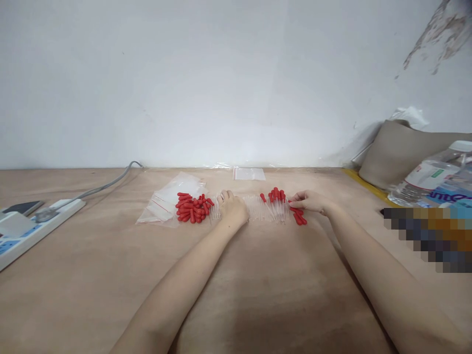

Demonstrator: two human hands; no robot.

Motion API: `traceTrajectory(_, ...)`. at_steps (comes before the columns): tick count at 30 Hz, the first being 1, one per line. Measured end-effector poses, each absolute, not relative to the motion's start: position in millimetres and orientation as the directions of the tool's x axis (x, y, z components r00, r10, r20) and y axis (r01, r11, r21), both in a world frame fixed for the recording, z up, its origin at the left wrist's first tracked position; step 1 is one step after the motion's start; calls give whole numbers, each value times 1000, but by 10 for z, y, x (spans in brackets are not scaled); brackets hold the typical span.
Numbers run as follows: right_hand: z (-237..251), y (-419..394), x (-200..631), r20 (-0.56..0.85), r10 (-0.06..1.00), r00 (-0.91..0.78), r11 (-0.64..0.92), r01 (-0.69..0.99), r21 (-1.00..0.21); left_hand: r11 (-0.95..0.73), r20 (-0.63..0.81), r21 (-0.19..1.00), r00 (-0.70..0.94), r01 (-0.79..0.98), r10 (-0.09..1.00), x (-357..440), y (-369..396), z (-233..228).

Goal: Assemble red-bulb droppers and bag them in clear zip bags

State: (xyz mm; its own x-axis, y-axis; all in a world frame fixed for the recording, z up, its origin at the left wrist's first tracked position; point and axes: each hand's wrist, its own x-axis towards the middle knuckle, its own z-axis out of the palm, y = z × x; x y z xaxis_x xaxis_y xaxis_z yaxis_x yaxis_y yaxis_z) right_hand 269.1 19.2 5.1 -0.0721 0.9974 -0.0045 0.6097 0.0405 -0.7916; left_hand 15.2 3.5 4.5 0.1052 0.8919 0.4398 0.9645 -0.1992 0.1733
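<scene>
We see a big white wall [206,78] at the back; it has a patch of peeling paint [438,34] up in the right corner; below it a wide light brown table [258,295] fills the rest; far to the left lies a white power strip [35,228] with a grey cable [106,184]; far to the right rests a tan cushion [401,152] beside a clear water bottle [427,179]; the light is soft and even.
</scene>
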Motion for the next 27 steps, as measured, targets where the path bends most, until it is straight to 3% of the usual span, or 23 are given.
traceTrajectory(3, 102, 239, 2735, -77, 996, -36, -38, 618, -785, -190, 368, 218, 100, 957, 925, 76, 22, 204)
traceTrajectory(5, 172, 241, 2687, 36, 999, 27, 10, 644, -765, -221, 315, 246, 138, 944, 939, -10, -20, 308)
traceTrajectory(8, 259, 146, 2433, 251, 967, 37, 178, 608, -774, -345, 310, 273, 257, 898, 915, -198, -143, 351)
traceTrajectory(11, 229, -75, 2039, 416, 909, -15, 367, 503, -783, -555, 449, 310, 395, 772, 801, -439, -298, 237)
traceTrajectory(14, 93, -323, 1699, 574, 793, -205, 590, 495, -638, -647, 570, 265, 425, 715, 703, -655, -410, 62)
traceTrajectory(17, -39, -475, 1525, 607, 730, -313, 673, 484, -560, -672, 591, 245, 442, 699, 675, -753, -457, -68)
traceTrajectory(27, -145, -578, 1445, 580, 706, -406, 707, 457, -540, -712, 556, 253, 503, 656, 661, -697, -484, -165)
